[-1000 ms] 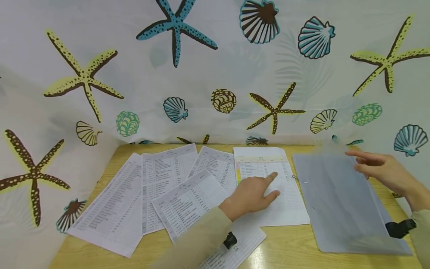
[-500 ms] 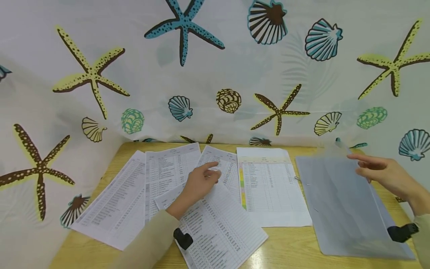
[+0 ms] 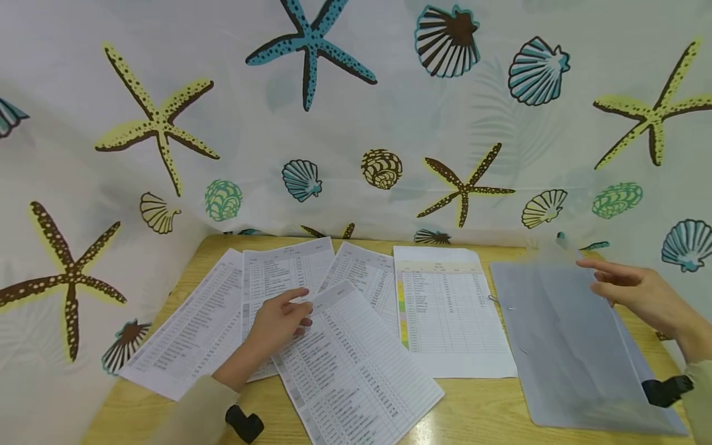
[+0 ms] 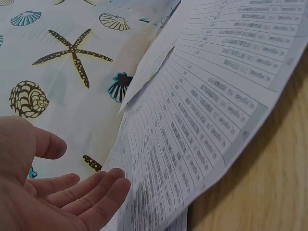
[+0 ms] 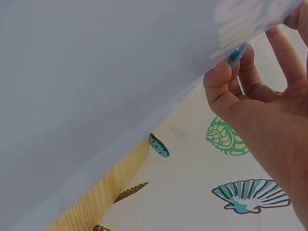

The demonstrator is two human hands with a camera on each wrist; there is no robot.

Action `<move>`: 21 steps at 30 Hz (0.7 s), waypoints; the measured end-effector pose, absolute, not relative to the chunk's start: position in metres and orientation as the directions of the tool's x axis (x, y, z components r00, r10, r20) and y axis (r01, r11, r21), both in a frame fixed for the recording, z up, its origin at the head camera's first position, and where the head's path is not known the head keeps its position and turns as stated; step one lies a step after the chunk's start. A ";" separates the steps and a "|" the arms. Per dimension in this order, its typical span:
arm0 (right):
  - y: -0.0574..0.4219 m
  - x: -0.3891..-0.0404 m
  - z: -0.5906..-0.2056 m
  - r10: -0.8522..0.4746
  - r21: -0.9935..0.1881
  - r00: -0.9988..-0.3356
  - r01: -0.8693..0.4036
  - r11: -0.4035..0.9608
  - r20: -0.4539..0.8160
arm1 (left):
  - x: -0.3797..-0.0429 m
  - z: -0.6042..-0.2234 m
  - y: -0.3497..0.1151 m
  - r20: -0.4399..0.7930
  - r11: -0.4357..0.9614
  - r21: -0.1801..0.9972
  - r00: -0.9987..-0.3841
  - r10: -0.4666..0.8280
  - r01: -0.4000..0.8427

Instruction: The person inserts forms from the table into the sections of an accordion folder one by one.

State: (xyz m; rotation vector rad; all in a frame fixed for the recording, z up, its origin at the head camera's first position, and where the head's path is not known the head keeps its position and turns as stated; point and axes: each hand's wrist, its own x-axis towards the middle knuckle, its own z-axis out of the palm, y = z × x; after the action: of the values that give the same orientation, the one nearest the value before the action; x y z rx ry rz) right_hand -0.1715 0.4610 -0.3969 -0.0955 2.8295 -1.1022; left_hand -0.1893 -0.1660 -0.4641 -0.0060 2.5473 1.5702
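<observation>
My left hand (image 3: pixel 276 322) hovers over the printed table sheets, nearest to the front sheet (image 3: pixel 361 364), its fingers loosely bent. In the left wrist view nothing lies between the fingers of that hand (image 4: pixel 62 187); the sheet is beside them. My right hand (image 3: pixel 639 293) pinches the edge of the raised cover of a translucent grey-blue plastic folder (image 3: pixel 562 352). The right wrist view shows the folder cover (image 5: pixel 96 96) lifted, with a small blue button-like piece (image 5: pixel 237 54) at the fingertips of the right hand (image 5: pixel 269 101).
More printed sheets fan out at the left, among them the leftmost sheet (image 3: pixel 191 334). A sheet with coloured side tabs (image 3: pixel 445 364) lies beside the folder, a small wire clip (image 3: pixel 493 299) at its edge. Behind the wooden table (image 3: pixel 473 408) hangs a shell-patterned cloth (image 3: pixel 334 136).
My left hand has left the sheet with coloured tabs, where its index finger pointed, and moved left over the other sheets. My right hand stays at the folder cover. The head view shifted slightly.
</observation>
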 end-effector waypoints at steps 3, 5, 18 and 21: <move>0.462 -0.171 -0.397 -0.094 -0.677 -0.994 -0.026 0.736 -0.063 | -0.182 -0.462 -0.180 -0.171 0.438 0.888 -0.984 0.043 -0.136; 0.463 -0.171 -0.398 -0.097 -0.685 -0.994 -0.033 0.728 -0.055 | -0.178 -0.462 -0.188 -0.200 0.424 0.889 -0.980 0.016 -0.175; 0.463 -0.171 -0.400 -0.117 -0.704 -0.992 -0.050 0.709 -0.048 | -0.164 -0.474 -0.225 -0.348 0.327 0.866 -0.925 -0.153 -0.380; 0.462 -0.171 -0.400 -0.114 -0.692 -0.992 -0.050 0.720 -0.046 | -0.161 -0.477 -0.231 -0.364 0.317 0.862 -0.918 -0.159 -0.396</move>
State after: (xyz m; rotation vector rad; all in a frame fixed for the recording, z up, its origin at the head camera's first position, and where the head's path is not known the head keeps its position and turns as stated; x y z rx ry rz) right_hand -0.1714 0.4620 -0.3996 -0.1356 2.8334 -1.1367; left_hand -0.1609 -0.2308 -0.4769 -0.5082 2.3697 1.6442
